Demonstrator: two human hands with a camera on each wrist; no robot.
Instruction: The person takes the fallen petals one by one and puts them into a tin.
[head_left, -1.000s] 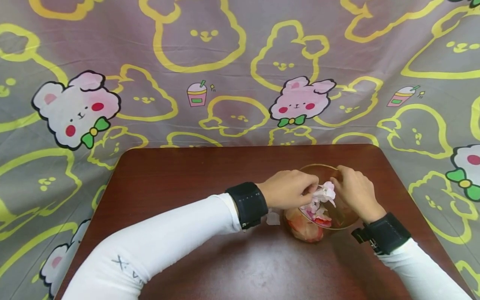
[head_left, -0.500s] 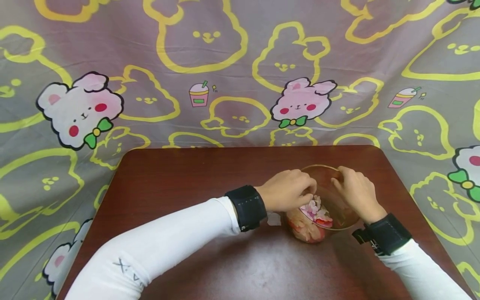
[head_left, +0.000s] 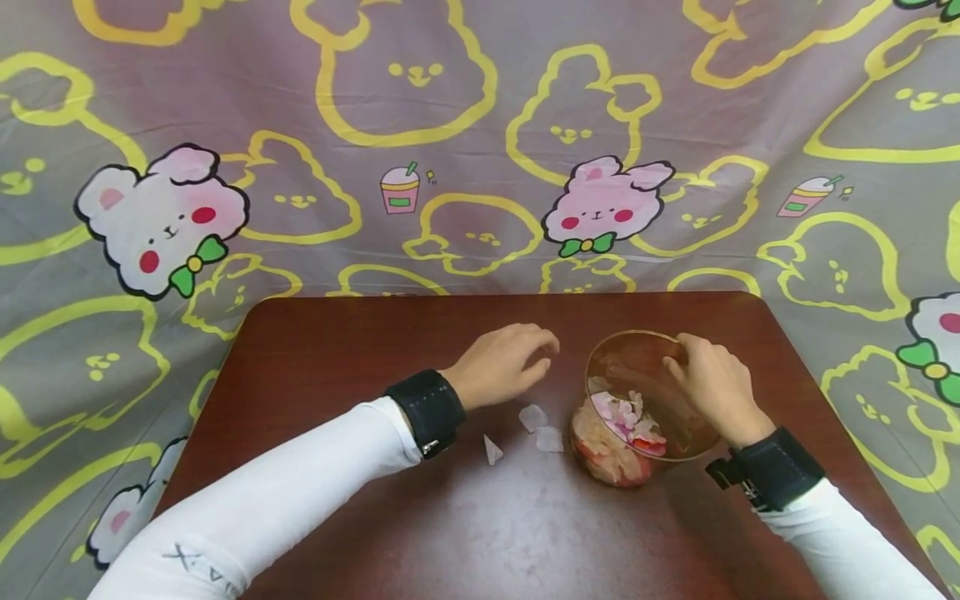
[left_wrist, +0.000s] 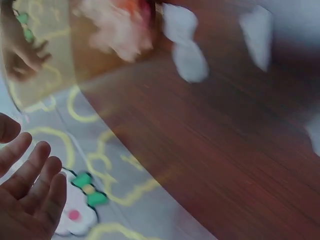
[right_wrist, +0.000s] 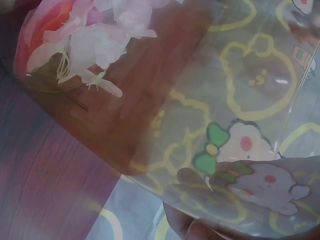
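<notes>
Glass bowl (head_left: 651, 398): toward the tabletop's (head_left: 360, 350) right edge, tilted, holding pink and red petals (head_left: 626, 421). Probably light, rigid, slippery, breakable; best held at the rim. Right hand (head_left: 712, 383) grips its far rim. Left hand (head_left: 504, 362) relaxed, empty, beside three loose petals (head_left: 534, 417).

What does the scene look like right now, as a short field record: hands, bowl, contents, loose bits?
left hand: above the table, holds nothing, fingers loosely curled
right hand: grips the glass bowl's rim
glass bowl: tilted toward the person
flowers: pink and white, piled at the bowl's low side
loose petals: three pale pieces lying left of the bowl
table: dark wood
</notes>
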